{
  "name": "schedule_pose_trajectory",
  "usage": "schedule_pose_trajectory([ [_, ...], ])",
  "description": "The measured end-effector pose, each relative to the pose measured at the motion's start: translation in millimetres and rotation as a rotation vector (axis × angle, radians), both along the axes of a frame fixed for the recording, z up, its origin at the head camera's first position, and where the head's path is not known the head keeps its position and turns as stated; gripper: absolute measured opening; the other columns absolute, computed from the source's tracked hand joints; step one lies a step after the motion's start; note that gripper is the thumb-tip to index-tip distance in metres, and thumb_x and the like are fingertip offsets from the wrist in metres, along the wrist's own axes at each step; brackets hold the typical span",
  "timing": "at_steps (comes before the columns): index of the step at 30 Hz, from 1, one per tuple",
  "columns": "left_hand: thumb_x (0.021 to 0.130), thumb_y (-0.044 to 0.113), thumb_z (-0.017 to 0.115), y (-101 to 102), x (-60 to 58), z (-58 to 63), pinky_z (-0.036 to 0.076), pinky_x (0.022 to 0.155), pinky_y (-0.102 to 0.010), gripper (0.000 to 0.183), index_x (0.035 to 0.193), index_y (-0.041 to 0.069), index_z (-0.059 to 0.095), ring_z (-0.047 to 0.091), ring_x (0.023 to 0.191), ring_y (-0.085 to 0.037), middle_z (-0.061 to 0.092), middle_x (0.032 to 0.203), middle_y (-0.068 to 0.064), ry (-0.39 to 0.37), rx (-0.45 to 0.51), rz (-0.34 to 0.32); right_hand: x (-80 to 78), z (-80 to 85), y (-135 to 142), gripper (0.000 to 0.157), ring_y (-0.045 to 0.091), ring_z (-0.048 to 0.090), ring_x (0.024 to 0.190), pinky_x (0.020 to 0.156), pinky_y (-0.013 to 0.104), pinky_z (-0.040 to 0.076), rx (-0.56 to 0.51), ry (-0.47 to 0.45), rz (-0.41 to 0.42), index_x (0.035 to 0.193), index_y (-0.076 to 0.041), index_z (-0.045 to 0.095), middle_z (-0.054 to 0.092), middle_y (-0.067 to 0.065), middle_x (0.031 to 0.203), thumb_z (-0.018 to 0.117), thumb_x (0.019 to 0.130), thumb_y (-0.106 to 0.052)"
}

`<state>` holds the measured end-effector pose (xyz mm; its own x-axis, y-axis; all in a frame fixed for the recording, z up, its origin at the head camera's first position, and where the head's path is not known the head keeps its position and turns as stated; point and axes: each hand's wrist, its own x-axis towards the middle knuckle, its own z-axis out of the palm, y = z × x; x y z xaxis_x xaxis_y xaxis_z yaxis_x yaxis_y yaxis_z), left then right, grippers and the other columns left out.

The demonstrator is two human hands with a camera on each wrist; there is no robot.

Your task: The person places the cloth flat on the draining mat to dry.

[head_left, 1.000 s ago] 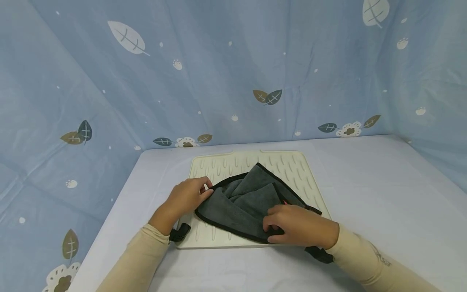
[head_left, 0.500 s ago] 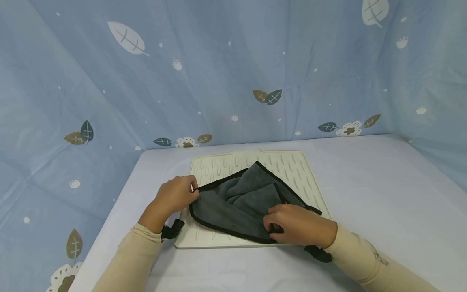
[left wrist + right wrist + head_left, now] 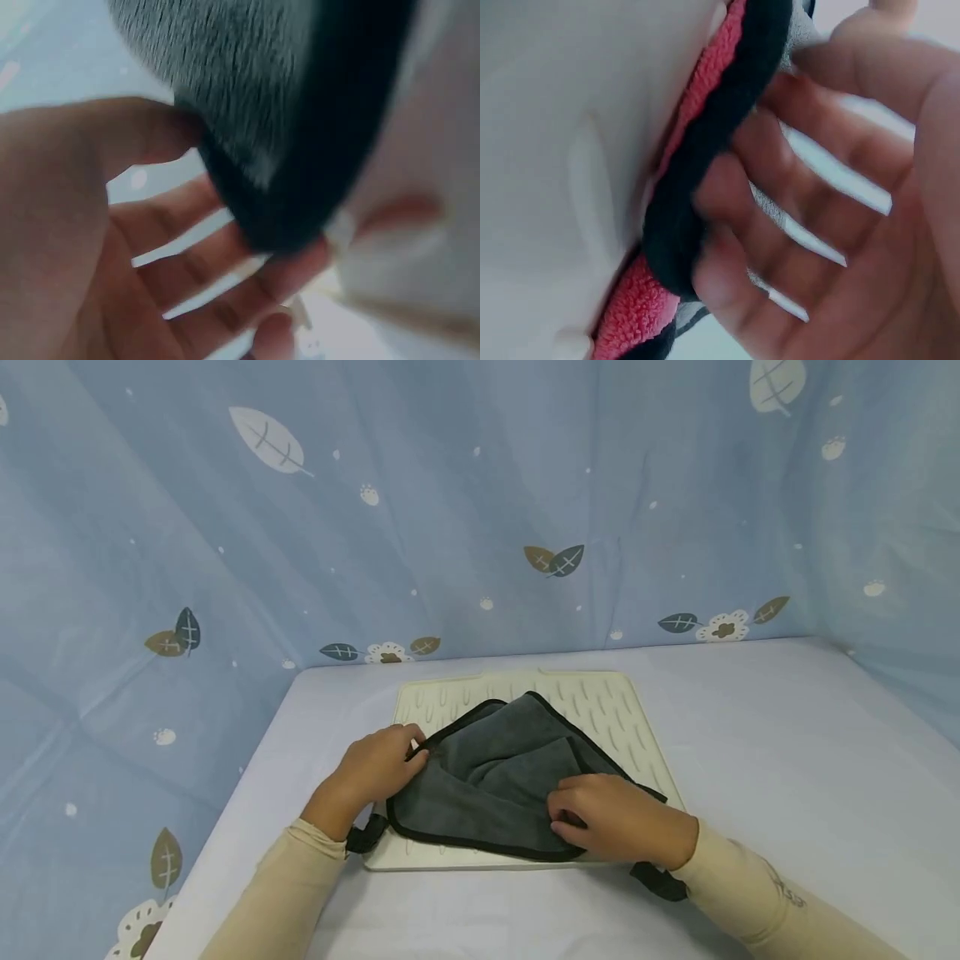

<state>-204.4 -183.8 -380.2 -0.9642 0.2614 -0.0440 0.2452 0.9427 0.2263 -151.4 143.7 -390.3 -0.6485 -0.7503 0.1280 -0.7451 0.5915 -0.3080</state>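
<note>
A grey plush cloth (image 3: 480, 793) with black edging lies rumpled, its far corner pointing away from me. In the right wrist view, part of its pink fleecy underside (image 3: 640, 311) shows. My left hand (image 3: 375, 767) pinches the cloth's left edge between thumb and fingers; the left wrist view has the black-edged corner (image 3: 277, 202) against these fingers. At the near right, my right hand (image 3: 611, 817) holds the cloth with curled fingers, which meet the black edging (image 3: 705, 150) in the right wrist view. Beneath the cloth is a cream ribbed mat (image 3: 600, 710), partly covered.
The mat rests on a white-covered table (image 3: 787, 760). A blue curtain (image 3: 465, 510) printed with leaves and flowers hangs behind the table and along the left side. Black straps (image 3: 366, 835) circle both wrists.
My left hand draws the cloth's left edge outward, then shifts slightly back to the right and keeps hold of it. The cloth's left part is spread wider. My right hand stays nearly in place.
</note>
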Motion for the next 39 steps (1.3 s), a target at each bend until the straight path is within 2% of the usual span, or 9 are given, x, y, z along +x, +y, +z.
schedule_pose_trajectory([
  [5, 0.100, 0.029, 0.061, 3, -2.9, -9.5, 0.054, 0.089, -0.049, 0.046, 0.143, 0.012, 0.053, 0.066, 0.112, -0.029, 0.065, 0.127, -0.011, 0.066, 0.048, -0.075, -2.1, 0.2, 0, 0.015, -0.004, 0.043, 0.063, 0.059, 0.018, 0.041, -0.038, 0.099, -0.080, 0.083, -0.024, 0.062, 0.051, -0.014, 0.076, 0.073, 0.091, -0.020],
  [7, 0.100, 0.026, 0.062, 4, -3.7, -12.4, 0.054, 0.090, -0.049, 0.049, 0.146, 0.013, 0.050, 0.066, 0.113, -0.028, 0.064, 0.130, -0.011, 0.089, 0.068, -0.100, -1.8, -0.2, 0, 0.011, -0.004, 0.044, 0.064, 0.059, 0.018, 0.043, -0.028, 0.087, -0.074, 0.087, -0.023, 0.065, 0.054, -0.012, 0.079, 0.074, 0.090, -0.021],
  [11, 0.098, 0.021, 0.066, 6, -5.7, -14.6, 0.055, 0.081, -0.044, 0.042, 0.139, 0.016, 0.057, 0.068, 0.101, -0.024, 0.068, 0.120, -0.008, 0.149, 0.078, -0.130, -0.5, -0.5, -1, 0.010, -0.003, 0.049, 0.069, 0.062, 0.020, 0.047, 0.036, 0.040, -0.030, 0.095, -0.022, 0.070, 0.059, -0.009, 0.087, 0.077, 0.088, -0.023],
  [18, 0.097, 0.016, 0.065, 10, -7.3, -9.0, 0.049, 0.062, -0.033, 0.035, 0.132, 0.019, 0.062, 0.062, 0.075, -0.014, 0.070, 0.099, -0.002, 0.168, 0.086, -0.077, -0.2, 1.1, -1, 0.012, -0.001, 0.053, 0.074, 0.066, 0.023, 0.050, 0.061, 0.009, -0.022, 0.099, -0.020, 0.072, 0.061, -0.009, 0.090, 0.077, 0.088, -0.023],
  [22, 0.096, 0.013, 0.061, 6, -7.3, -3.3, 0.038, 0.048, -0.029, 0.038, 0.133, 0.018, 0.061, 0.049, 0.056, -0.014, 0.065, 0.081, -0.002, 0.137, 0.091, 0.006, -0.8, 2.0, -1, 0.012, -0.001, 0.053, 0.075, 0.067, 0.023, 0.051, 0.064, -0.020, -0.024, 0.099, -0.021, 0.071, 0.061, -0.009, 0.091, 0.077, 0.089, -0.023],
  [25, 0.093, 0.015, 0.059, 1, -7.8, 0.8, 0.035, 0.047, -0.031, 0.039, 0.133, 0.017, 0.061, 0.047, 0.052, -0.018, 0.062, 0.073, -0.004, 0.104, 0.051, 0.074, -1.0, 1.9, -1, 0.012, -0.001, 0.052, 0.075, 0.067, 0.023, 0.050, 0.064, -0.019, -0.029, 0.099, -0.021, 0.071, 0.061, -0.009, 0.091, 0.076, 0.089, -0.023],
  [27, 0.093, 0.018, 0.058, -2, -8.5, 1.6, 0.038, 0.049, -0.033, 0.038, 0.130, 0.016, 0.062, 0.052, 0.057, -0.020, 0.067, 0.078, -0.007, 0.059, 0.008, 0.100, -1.1, 1.2, -1, 0.012, -0.002, 0.052, 0.074, 0.067, 0.023, 0.050, 0.065, -0.017, -0.031, 0.099, -0.021, 0.071, 0.060, -0.009, 0.090, 0.076, 0.089, -0.023],
  [32, 0.094, 0.023, 0.057, -6, -9.3, 0.5, 0.046, 0.059, -0.039, 0.033, 0.125, 0.013, 0.066, 0.062, 0.074, -0.023, 0.073, 0.106, -0.011, -0.046, -0.052, 0.088, -1.2, 0.5, -1, 0.011, -0.001, 0.054, 0.076, 0.067, 0.023, 0.051, 0.065, -0.024, -0.029, 0.100, -0.021, 0.071, 0.061, -0.009, 0.091, 0.075, 0.089, -0.024],
  [39, 0.101, 0.029, 0.059, -2, -9.6, -5.0, 0.053, 0.068, -0.045, 0.028, 0.122, 0.013, 0.067, 0.069, 0.088, -0.029, 0.071, 0.117, -0.012, 0.047, -0.014, 0.050, -6.1, 12.2, 5, 0.002, -0.003, 0.051, 0.072, 0.065, 0.021, 0.048, -0.024, -0.003, -0.043, 0.093, -0.021, 0.069, 0.059, -0.012, 0.085, 0.071, 0.094, -0.020],
])
